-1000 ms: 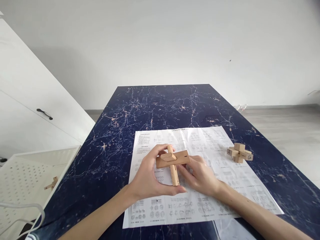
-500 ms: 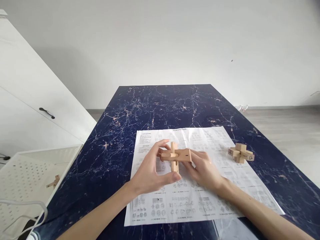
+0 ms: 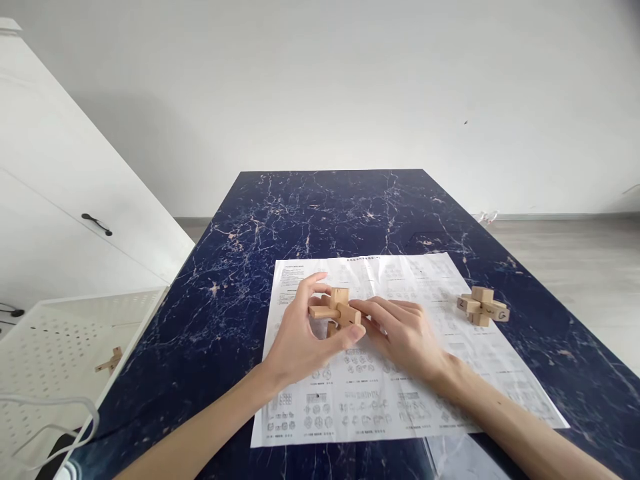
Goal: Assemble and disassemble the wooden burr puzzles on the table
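Note:
A light wooden burr puzzle [image 3: 349, 315] of interlocked notched bars is held just above the printed sheet. My left hand [image 3: 305, 333] is closed around its left side, thumb across the front and fingers behind. At the right side of the puzzle, my right hand [image 3: 403, 330] has its fingertips drawn in against the bars; their exact contact is partly hidden. Beneath both hands lies a creased white instruction sheet [image 3: 380, 427] with rows of small puzzle drawings.
Another assembled wooden puzzle [image 3: 483, 307], with letters on its bar ends, sits at the sheet's right edge. The table [image 3: 325, 207] is dark blue and marble-patterned. On the left are a perforated white tray [image 3: 55, 347] holding a wooden piece [image 3: 110, 361], a white cable [image 3: 60, 402] and a cabinet [image 3: 60, 167].
The puzzle has turned in my hands, so its bars point differently, and it has shifted slightly left. My right hand's fingers have moved from behind it to its right side.

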Demonstrator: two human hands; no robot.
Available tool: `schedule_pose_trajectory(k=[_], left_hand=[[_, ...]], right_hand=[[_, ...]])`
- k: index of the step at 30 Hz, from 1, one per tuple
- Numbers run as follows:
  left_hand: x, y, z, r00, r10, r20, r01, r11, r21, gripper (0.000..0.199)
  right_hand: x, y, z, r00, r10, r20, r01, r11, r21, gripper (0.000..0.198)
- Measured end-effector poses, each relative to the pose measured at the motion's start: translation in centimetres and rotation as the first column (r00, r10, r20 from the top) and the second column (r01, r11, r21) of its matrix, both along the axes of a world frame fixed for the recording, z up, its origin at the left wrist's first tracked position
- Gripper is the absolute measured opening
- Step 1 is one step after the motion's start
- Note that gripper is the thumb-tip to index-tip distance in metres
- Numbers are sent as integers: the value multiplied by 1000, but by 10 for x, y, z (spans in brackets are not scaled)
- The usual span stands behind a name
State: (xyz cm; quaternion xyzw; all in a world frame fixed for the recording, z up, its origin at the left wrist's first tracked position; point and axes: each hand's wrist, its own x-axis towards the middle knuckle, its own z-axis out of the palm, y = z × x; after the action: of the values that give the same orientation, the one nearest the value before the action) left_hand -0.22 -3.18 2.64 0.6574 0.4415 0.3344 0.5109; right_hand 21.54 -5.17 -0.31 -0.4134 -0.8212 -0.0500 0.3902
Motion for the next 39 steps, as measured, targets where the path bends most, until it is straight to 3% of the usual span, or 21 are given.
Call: schedule_pose_trajectory(k=[9, 17, 19, 21, 23, 25, 32, 39], left_hand=[[2, 1, 0, 998, 59, 33, -63, 986, 152, 71], [-15, 26, -2, 959, 250, 133, -280, 910, 305, 45], [-24, 39, -4, 931, 360, 60, -357, 867, 347, 50], [-34, 52, -8, 884, 464, -50, -384, 783, 489, 63], [-43, 63, -13, 818, 548, -174, -318, 683, 657, 72], [-49, 69, -18, 756, 589, -286, -232, 650, 724, 78], [-51, 71, -20, 653, 602, -460, -133, 689, 713, 75], [-50, 71, -25, 697, 528, -485, -102, 742, 662, 61]], right_hand=[[1, 0, -4, 1000, -2, -21, 1, 998, -57, 17], [12, 4, -12, 985, -132, -110, 108, 972, -207, 22], [14, 5, -14, 973, -172, -155, 127, 957, -261, 25], [15, 5, -14, 962, -202, -186, 140, 943, -302, 26], [14, 5, -15, 955, -218, -202, 143, 933, -330, 26], [13, 5, -15, 953, -221, -206, 140, 928, -346, 27], [10, 2, -14, 968, -174, -179, 107, 938, -330, 26], [9, 2, -12, 974, -134, -182, 70, 945, -318, 26]])
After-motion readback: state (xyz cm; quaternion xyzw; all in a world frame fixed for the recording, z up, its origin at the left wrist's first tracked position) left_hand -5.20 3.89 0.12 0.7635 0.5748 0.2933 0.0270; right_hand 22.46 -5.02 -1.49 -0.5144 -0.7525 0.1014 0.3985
